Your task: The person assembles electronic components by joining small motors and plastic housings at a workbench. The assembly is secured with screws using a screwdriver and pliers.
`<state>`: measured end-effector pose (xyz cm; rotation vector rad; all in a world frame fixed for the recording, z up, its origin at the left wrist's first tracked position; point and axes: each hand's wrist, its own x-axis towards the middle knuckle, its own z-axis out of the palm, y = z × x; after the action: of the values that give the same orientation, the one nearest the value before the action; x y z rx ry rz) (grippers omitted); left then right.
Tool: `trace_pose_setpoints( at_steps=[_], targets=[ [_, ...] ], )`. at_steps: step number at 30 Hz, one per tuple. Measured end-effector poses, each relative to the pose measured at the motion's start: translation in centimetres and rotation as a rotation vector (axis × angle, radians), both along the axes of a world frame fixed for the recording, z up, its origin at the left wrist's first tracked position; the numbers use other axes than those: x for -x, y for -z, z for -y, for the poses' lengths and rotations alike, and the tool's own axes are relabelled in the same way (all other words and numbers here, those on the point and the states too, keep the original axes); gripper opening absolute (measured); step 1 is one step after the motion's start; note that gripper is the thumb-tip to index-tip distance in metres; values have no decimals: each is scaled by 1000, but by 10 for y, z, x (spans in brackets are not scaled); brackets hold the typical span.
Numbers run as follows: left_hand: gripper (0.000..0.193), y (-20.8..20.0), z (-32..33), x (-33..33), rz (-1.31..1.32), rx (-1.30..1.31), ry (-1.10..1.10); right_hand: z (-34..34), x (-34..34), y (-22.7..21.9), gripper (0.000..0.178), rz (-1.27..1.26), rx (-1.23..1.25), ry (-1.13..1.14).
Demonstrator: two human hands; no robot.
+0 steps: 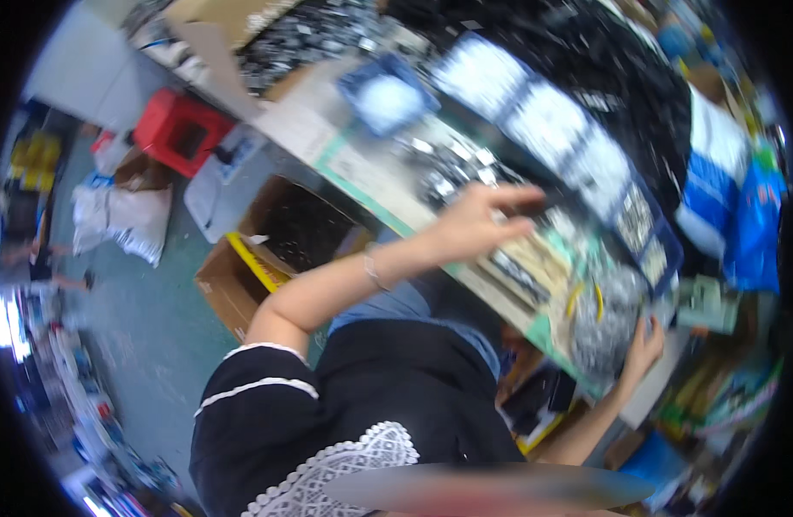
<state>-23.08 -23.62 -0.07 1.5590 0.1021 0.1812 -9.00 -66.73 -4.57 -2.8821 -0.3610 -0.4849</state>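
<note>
We note motion blur over the bench [303,129]. The left hand's [481,226] fingertips are smeared; contact with anything below, we cannot tell. Right hand [643,351]: also blurred, at the edge of the clear plastic bag [601,338]; grip and bag contents unreadable to us. Small shiny pieces [452,168]: shapes unresolved. Dark heap [543,34]: cut off by the upper edge.

Blue-green floor [142,314], red stool [158,129], bright glow [7,326] far left.

a workshop — blue parts bins [351,86], worktable [297,122], cardboard boxes [221,289]
</note>
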Motion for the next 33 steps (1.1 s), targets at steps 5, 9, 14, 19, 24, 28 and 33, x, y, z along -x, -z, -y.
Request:
trace_pose_setpoints(
  at_steps=[5, 9, 14, 19, 24, 28, 33],
  targets=[
    [35, 10, -5, -2, 66, -180, -25, -10, 4, -1, 27, -189, -136, 164],
    [30, 20, 0, -3, 219, -433, 23, -31, -4, -3, 34, -168, 147, 183],
    [33, 36, 24, 4, 350, -878, 136, -31, -4, -7, 36, -113, 185, 252],
    [34, 51, 38, 4, 434, -978, 212, -28, 9, -32, 35, -51, -215, 196],
    [33, 57, 40, -2, 414, -981, 250, -69, 40, -55, 22, -308, -619, 40],
    [32, 55, 40, -4, 408, -963, 290, -114, 62, -74, 24, -150, -472, -156],
    [30, 55, 33, -4, 418, -965, 320, -132, 84, -93, 26, -290, -519, -109]
  ],
)
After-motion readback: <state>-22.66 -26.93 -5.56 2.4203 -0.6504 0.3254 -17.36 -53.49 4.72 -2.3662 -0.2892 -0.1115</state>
